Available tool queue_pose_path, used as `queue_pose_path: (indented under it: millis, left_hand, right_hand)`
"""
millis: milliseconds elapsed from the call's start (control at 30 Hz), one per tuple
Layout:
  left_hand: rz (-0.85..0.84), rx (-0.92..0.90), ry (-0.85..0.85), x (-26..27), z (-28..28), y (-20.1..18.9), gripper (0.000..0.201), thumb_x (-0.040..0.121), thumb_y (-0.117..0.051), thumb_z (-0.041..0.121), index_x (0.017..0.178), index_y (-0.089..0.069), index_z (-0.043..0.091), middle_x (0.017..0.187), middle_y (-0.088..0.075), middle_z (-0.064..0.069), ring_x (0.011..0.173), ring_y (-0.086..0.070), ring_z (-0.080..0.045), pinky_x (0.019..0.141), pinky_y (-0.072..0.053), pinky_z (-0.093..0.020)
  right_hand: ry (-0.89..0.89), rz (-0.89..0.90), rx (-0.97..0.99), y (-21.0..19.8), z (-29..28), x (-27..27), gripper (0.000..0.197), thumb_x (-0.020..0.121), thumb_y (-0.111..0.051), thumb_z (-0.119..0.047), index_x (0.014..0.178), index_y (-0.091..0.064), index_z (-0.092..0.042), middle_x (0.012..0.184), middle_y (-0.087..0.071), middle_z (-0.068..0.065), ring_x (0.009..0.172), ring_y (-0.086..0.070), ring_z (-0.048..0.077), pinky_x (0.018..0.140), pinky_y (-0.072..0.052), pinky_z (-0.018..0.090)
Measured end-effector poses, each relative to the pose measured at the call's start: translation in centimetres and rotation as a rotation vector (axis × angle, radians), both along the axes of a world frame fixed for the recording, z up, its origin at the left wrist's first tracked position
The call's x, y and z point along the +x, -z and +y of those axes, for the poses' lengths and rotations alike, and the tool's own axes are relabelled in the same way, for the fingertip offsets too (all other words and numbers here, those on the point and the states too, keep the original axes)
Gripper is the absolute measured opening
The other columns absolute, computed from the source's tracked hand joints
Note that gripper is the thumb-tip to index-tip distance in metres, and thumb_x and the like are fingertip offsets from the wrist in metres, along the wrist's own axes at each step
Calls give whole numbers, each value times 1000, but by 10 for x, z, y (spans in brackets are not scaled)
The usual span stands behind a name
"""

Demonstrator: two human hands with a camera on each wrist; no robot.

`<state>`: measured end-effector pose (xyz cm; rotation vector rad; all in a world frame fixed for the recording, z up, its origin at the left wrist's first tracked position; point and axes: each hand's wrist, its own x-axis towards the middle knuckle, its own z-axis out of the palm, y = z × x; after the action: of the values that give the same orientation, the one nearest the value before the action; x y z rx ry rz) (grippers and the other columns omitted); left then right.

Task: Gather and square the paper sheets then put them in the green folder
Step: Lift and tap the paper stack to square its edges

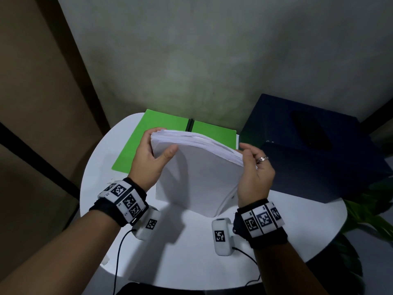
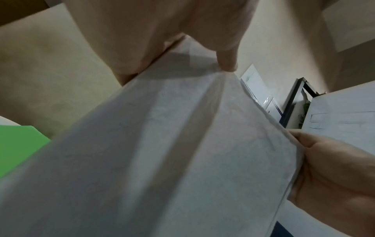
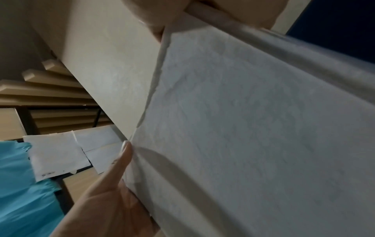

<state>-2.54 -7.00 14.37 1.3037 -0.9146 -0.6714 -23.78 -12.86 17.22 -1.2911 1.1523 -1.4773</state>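
Observation:
A thick stack of white paper sheets [image 1: 197, 167] stands on edge on the round white table [image 1: 191, 252], bowed, with its top edges fanned unevenly. My left hand [image 1: 152, 155] grips the stack's upper left corner, thumb on the near face. My right hand [image 1: 252, 167] holds the upper right side, thumb over the top edge. The green folder [image 1: 148, 141] lies open flat behind the stack. In the left wrist view the sheets [image 2: 172, 152] fill the frame with the folder [image 2: 18, 144] at the left. In the right wrist view the paper [image 3: 253, 128] fills the right side.
A dark blue box [image 1: 314, 150] with a black phone [image 1: 311, 129] on top stands at the table's right. A green plant [image 1: 365, 213] sits lower right. Cables [image 1: 119, 252] run from the wrist cameras across the table's near side. A grey wall rises behind.

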Motion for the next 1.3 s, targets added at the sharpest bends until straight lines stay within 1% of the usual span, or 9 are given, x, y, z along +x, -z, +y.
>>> queue_pose_path:
  millis: [300, 433, 600, 700, 767, 867, 1000, 1167, 1300]
  left_hand:
    - [-38, -10, 4, 4, -3, 3, 50, 82, -66, 50, 119, -54, 18, 113, -65, -3, 108, -62, -20, 101, -47, -51]
    - [-33, -4, 12, 2, -4, 5, 47, 82, -66, 55, 114, -57, 23, 108, -68, 0, 105, -64, -22, 99, -48, -50]
    - [-45, 20, -16, 5, -9, 9, 20, 86, -70, 33, 102, -63, 24, 95, -73, 8, 91, -68, -13, 86, -55, -39]
    - [-28, -1, -43, 4, -12, 2, 13, 85, -73, 18, 97, -67, 17, 85, -75, 12, 80, -68, -7, 77, -55, -31]
    - [30, -66, -45, 5, -11, -5, 20, 83, -74, 17, 100, -68, 8, 87, -74, 4, 80, -68, -10, 76, -56, -31]
    - [44, -78, 63, 8, -7, -7, 45, 70, -85, 32, 104, -61, 13, 89, -66, -2, 75, -63, -6, 69, -54, -23]
    - [14, 31, 152, 12, -4, 9, 78, 47, -90, 52, 110, -54, 25, 94, -61, 4, 80, -61, -6, 74, -53, -23]
    - [42, 64, 142, 10, -5, 4, 53, 69, -85, 35, 108, -68, 4, 99, -74, -9, 88, -70, -15, 82, -57, -37]
    - [53, 13, 66, 8, -6, 0, 41, 70, -85, 32, 100, -65, 13, 86, -73, 10, 79, -67, -7, 74, -55, -26]
  right_hand:
    - [27, -76, 31, 1, -1, -9, 21, 88, -52, -23, 102, -67, -27, 87, -72, -3, 91, -65, 26, 93, -49, 50]
    - [44, -91, 38, 6, 1, -9, 23, 90, -48, -29, 100, -69, -32, 100, -70, 16, 99, -63, 39, 95, -46, 61]
    - [-183, -20, 49, 18, 3, -19, 67, 65, -84, -34, 123, -53, -22, 105, -70, -1, 100, -67, 12, 92, -55, 34]
    - [-140, 68, 165, 19, 3, -14, 31, 71, -85, -10, 95, -69, -21, 90, -75, -4, 88, -71, 13, 91, -55, 52]
    - [-129, 35, 150, 15, -1, -15, 22, 73, -82, -4, 84, -72, -20, 80, -76, -7, 80, -72, 12, 85, -58, 46]
    - [-189, 47, 49, 9, -7, -24, 38, 65, -85, 3, 96, -69, -14, 82, -75, -7, 79, -70, 6, 75, -58, 27]
    - [-231, 100, 52, 18, -9, -23, 62, 61, -89, -3, 115, -64, -21, 105, -70, 10, 93, -70, 23, 84, -58, 38]
    - [-224, 71, 76, 20, -11, -16, 27, 70, -83, -2, 91, -71, -16, 85, -74, -1, 81, -69, 15, 78, -54, 35]
    - [-205, 25, 45, 18, -13, -20, 22, 71, -81, -2, 87, -71, -14, 79, -74, -2, 76, -68, 11, 72, -56, 27]
